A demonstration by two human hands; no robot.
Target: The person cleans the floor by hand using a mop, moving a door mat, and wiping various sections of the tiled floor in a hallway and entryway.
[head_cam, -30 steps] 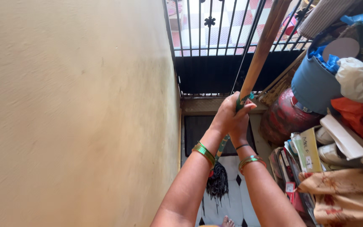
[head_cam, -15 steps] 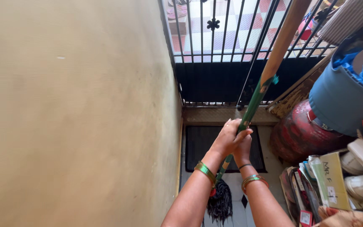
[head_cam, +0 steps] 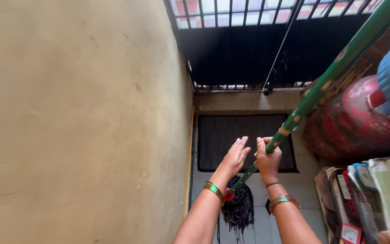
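**Both hands low on the mop handle, grip slid toward the head**

Right hand (head_cam: 267, 159) clamped round the green mop handle (head_cam: 326, 86), fist closed, thumb up along the shaft; left hand (head_cam: 235, 156) just beside it at nine o'clock, fingers straight and together, palm pressed flat to the handle rather than wrapped; hands near each other but not clasped. Handle running from the hands up toward one o'clock and out of the top right corner; black string mop head (head_cam: 239, 208) hanging at six o'clock below the wrists, red collar at its top, strands resting on or just above the tiled floor (head_cam: 303, 185), contact not clear.

Compared with a second ago: both hands wrapped together on the upper, bare-wood stretch then, now well down on the green part close to the mop head; left hand opened out from a full grip; view tipped further down, less of the gate bars in frame. Read as a shift of hold toward the working end, shortening the reach to the strands.

Black doormat (head_cam: 244, 135) at twelve o'clock beyond the hands; dark iron gate (head_cam: 235, 49) past it; tan wall (head_cam: 77, 122) filling nine o'clock; red gas cylinder (head_cam: 353, 122) at two o'clock; stacked books and papers (head_cam: 371, 194) at four o'clock.
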